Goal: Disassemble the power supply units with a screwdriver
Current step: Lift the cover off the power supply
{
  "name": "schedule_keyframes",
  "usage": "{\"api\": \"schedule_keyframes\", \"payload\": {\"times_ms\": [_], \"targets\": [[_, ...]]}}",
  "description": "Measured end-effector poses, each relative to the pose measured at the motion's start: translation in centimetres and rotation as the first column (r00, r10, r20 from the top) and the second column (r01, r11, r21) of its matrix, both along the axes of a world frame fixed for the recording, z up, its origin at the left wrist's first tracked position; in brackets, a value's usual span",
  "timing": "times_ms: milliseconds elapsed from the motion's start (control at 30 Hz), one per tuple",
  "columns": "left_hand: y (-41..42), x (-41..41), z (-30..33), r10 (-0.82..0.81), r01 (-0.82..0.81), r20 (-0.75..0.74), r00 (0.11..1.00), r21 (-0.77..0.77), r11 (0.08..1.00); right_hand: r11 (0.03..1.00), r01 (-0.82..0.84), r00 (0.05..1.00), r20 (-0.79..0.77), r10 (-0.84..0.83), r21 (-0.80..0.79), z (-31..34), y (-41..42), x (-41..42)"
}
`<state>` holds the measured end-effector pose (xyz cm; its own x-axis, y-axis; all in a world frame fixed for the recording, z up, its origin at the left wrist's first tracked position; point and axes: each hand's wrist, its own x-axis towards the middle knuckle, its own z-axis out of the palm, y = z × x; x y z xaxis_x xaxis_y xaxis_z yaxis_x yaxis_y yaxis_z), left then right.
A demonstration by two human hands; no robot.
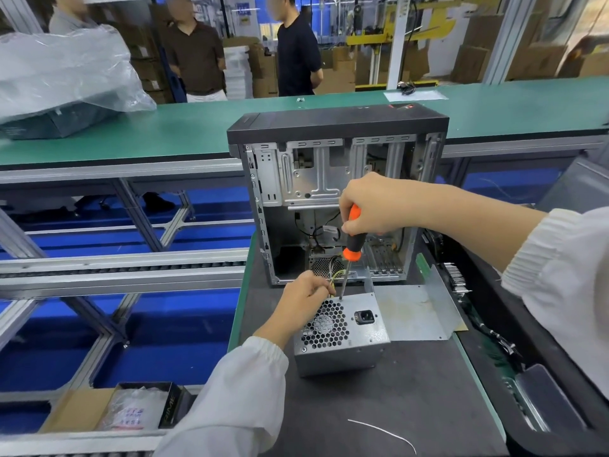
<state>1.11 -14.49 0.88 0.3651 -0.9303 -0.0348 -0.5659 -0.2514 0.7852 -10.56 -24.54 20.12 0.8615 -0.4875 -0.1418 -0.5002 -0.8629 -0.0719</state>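
A grey metal power supply unit (pixel 342 338) stands on the dark work mat, its honeycomb fan grille and black power socket facing up. My right hand (pixel 379 206) grips the orange and black handle of a screwdriver (pixel 350 249); the tip rests at the top edge of the unit near the grille. My left hand (pixel 304 298) holds the unit's upper left corner, fingers curled by the yellow wires. Behind it stands an open computer case (pixel 333 179).
A flat metal side panel (pixel 415 311) lies right of the unit. A white cable tie (pixel 385 432) lies near the mat's front. A cardboard box (pixel 108 409) sits at lower left, a plastic-wrapped case (pixel 62 74) on the green bench. People stand beyond the bench.
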Motion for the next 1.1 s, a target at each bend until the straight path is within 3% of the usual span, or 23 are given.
{"api": "schedule_keyframes", "payload": {"times_ms": [167,467,667,1000,1100], "targets": [[0.2,0.0,0.0,-0.048,0.048,0.072,0.996,0.000,0.999,1.000,-0.008,1.000,-0.012,0.008,-0.018,0.0,0.0,0.0],[0.2,0.2,0.4,-0.094,0.095,0.043,0.995,-0.017,0.995,0.998,-0.038,0.997,-0.064,0.036,-0.040,-0.4,-0.1,0.0],[-0.2,0.3,0.5,-0.120,0.121,0.058,0.991,-0.002,0.993,0.987,-0.151,0.981,-0.135,0.142,-0.060,0.0,0.7,0.3],[0.1,-0.1,0.0,-0.137,0.149,0.116,0.984,-0.095,0.984,0.980,-0.198,0.961,-0.200,0.193,-0.005,0.7,0.1,1.1],[0.1,-0.6,0.1,-0.126,0.132,0.048,0.991,-0.170,0.976,0.969,-0.246,0.948,-0.204,0.243,0.009,1.0,0.2,1.1]]}}
